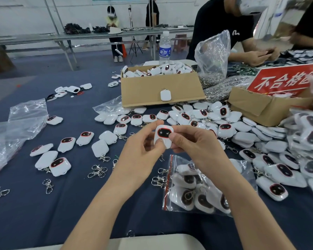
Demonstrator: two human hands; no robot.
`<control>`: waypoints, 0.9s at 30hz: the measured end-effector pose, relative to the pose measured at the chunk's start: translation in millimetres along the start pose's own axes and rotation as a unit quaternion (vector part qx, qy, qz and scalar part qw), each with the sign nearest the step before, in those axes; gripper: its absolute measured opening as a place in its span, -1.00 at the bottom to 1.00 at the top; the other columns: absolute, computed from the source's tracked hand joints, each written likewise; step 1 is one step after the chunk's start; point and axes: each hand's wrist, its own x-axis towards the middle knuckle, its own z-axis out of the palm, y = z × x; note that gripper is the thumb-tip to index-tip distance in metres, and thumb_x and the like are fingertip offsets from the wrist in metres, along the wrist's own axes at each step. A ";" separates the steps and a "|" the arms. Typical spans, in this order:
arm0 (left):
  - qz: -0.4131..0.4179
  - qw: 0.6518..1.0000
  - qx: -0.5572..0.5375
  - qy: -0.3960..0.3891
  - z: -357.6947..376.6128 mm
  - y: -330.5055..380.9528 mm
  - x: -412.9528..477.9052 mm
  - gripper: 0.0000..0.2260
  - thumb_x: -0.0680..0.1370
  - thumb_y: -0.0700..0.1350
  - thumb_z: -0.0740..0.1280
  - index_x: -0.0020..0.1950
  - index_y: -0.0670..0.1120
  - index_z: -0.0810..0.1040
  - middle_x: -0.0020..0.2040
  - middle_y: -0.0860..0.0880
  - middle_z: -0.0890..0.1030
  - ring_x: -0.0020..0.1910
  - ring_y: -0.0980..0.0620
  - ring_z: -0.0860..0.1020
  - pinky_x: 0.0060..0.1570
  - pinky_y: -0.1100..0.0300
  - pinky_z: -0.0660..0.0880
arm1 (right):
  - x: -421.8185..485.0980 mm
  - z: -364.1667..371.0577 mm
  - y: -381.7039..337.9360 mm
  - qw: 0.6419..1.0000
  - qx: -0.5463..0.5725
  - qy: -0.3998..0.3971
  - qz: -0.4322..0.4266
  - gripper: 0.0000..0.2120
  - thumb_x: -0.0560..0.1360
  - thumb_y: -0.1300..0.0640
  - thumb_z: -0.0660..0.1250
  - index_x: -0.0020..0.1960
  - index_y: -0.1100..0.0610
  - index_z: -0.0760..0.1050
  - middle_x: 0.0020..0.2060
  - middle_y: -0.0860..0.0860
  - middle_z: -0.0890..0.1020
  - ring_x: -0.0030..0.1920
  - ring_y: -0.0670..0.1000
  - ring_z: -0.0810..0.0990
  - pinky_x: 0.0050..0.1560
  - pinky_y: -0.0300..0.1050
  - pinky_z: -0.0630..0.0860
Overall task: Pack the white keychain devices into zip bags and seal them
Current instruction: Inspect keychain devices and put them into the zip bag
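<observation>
One device point(164, 133) stands upright between left hand point(143, 148) and right hand point(193, 143).

Near cloth point(36, 219) lies open; devices point(226, 128), clips point(97, 170), boxes point(143, 87) crowd beyond.

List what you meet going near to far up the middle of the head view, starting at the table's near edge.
The zip bag → white keychain device pinched by left hand and right hand → cardboard box → water bottle → far table.
</observation>
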 end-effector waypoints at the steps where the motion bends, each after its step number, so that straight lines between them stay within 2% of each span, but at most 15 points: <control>1: 0.001 1.000 0.003 0.001 0.2 0.5 -0.2 -0.66 0.60 -0.14 0.36 0.32 0.20 0.54 0.02 0.25 0.68 0.05 0.23 0.63 0.01 0.49 0.45 | -0.4 -0.2 -0.4 1.000 -0.001 0.000 0.001 -0.89 0.54 0.17 0.43 0.02 0.00 0.67 -0.14 0.06 0.75 -0.17 -0.04 0.70 -0.09 -0.23 0.65; 7: 0.001 1.000 -0.016 0.017 1.9 0.5 0.7 -0.73 0.60 -0.15 0.38 0.25 0.15 0.56 -0.01 0.18 0.69 -0.02 0.23 0.64 -0.01 0.46 0.48 | 0.2 -1.6 -0.2 1.000 -0.011 0.004 -0.012 -0.89 0.54 0.14 0.43 0.02 -0.05 0.66 -0.14 0.01 0.75 -0.15 -0.05 0.70 -0.07 -0.25 0.65; 10: -0.018 0.997 -0.061 0.037 2.3 1.9 1.2 -0.79 0.60 -0.17 0.39 0.16 0.12 0.55 -0.04 0.21 0.70 -0.09 0.24 0.65 -0.04 0.38 0.54 | -0.8 -3.8 -0.5 0.999 -0.020 0.008 -0.026 -0.90 0.52 -0.01 0.41 0.02 -0.08 0.66 -0.16 -0.02 0.75 -0.13 -0.09 0.71 0.00 -0.21 0.65; 12: -0.036 0.998 -0.031 0.042 -4.0 -0.3 3.7 -0.84 0.61 -0.14 0.36 0.13 0.11 0.59 -0.06 0.16 0.71 -0.12 0.20 0.64 -0.05 0.37 0.55 | -0.9 -8.6 0.0 0.998 -0.041 0.024 -0.031 -0.82 0.52 -0.10 0.36 0.05 -0.08 0.65 -0.13 -0.08 0.75 -0.11 -0.09 0.72 0.07 -0.15 0.65; 15: -0.125 0.991 0.039 0.017 -24.4 -7.6 4.9 -0.80 0.64 -0.14 0.28 0.07 0.11 0.66 -0.15 0.09 0.69 -0.30 0.18 0.56 -0.23 0.41 0.48 | -0.5 -18.5 1.3 0.993 -0.097 0.052 -0.037 -0.86 0.60 -0.05 0.32 0.02 -0.09 0.65 -0.11 -0.09 0.73 -0.09 -0.04 0.70 0.13 -0.01 0.61; 17: -0.192 0.979 0.046 -0.051 -35.1 -12.9 1.9 -0.79 0.66 -0.17 0.26 0.11 0.06 0.66 -0.14 0.02 0.69 -0.33 0.15 0.58 -0.23 0.29 0.55 | -0.3 -24.5 4.1 0.987 -0.152 0.044 -0.028 -0.88 0.61 -0.02 0.32 0.02 -0.13 0.64 -0.14 -0.12 0.72 -0.10 -0.15 0.67 0.04 -0.14 0.58; 19: -0.220 0.968 0.059 -0.103 -37.3 -16.8 -1.0 -0.83 0.67 -0.15 0.27 0.15 0.03 0.63 -0.17 -0.03 0.69 -0.32 0.11 0.59 -0.22 0.22 0.58 | -0.8 -27.2 8.0 0.971 -0.238 0.012 -0.008 -0.87 0.62 -0.01 0.31 0.09 -0.14 0.62 -0.18 -0.22 0.68 -0.14 -0.32 0.60 -0.08 -0.36 0.45; 20: -0.225 0.966 0.060 -0.111 -35.6 -17.7 -1.7 -0.85 0.67 -0.13 0.28 0.15 0.03 0.62 -0.21 -0.02 0.68 -0.33 0.08 0.59 -0.22 0.21 0.58 | -1.0 -27.3 10.4 0.960 -0.280 -0.006 0.004 -0.85 0.63 -0.02 0.30 0.13 -0.12 0.62 -0.17 -0.26 0.65 -0.15 -0.34 0.57 -0.12 -0.39 0.41; 23: -0.236 0.963 0.044 -0.119 -26.4 -15.9 -2.7 -0.89 0.66 -0.13 0.31 0.13 -0.04 0.62 -0.28 0.02 0.66 -0.37 0.09 0.56 -0.26 0.23 0.57 | -1.7 -25.9 16.6 0.935 -0.347 -0.064 0.043 -0.80 0.64 -0.05 0.29 0.22 -0.11 0.61 -0.17 -0.29 0.61 -0.15 -0.32 0.54 -0.15 -0.39 0.38; 27: -0.241 0.958 -0.004 -0.153 -17.9 -10.9 -5.2 -0.86 0.66 -0.18 0.32 0.16 -0.10 0.64 -0.12 -0.04 0.70 -0.34 0.11 0.58 -0.23 0.27 0.57 | -0.6 -24.8 19.1 0.928 -0.360 -0.084 0.048 -0.80 0.62 -0.07 0.31 0.20 -0.13 0.61 -0.17 -0.28 0.62 -0.13 -0.32 0.54 -0.15 -0.38 0.36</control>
